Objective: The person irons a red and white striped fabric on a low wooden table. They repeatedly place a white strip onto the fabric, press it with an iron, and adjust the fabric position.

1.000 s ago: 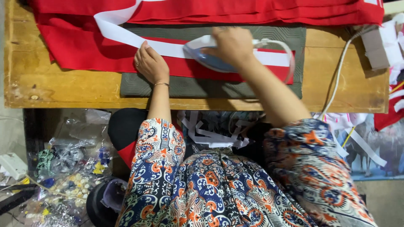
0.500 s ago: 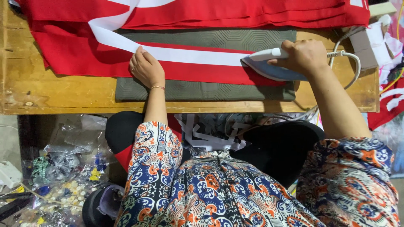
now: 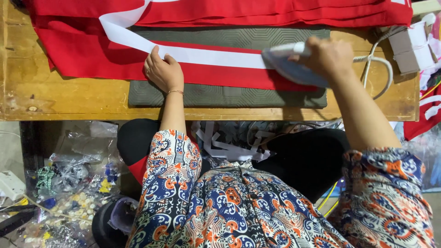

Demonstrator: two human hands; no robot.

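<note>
Nearest the body, left hand (image 3: 161, 71) lies flat, fingers spread, pinning the long white fabric strip (image 3: 193, 54) onto red cloth (image 3: 82, 57). Strip runs left–right. Farther right, right hand (image 3: 328, 57) is closed round the pale electric iron (image 3: 289, 69), which has travelled rightward since earlier.
</note>
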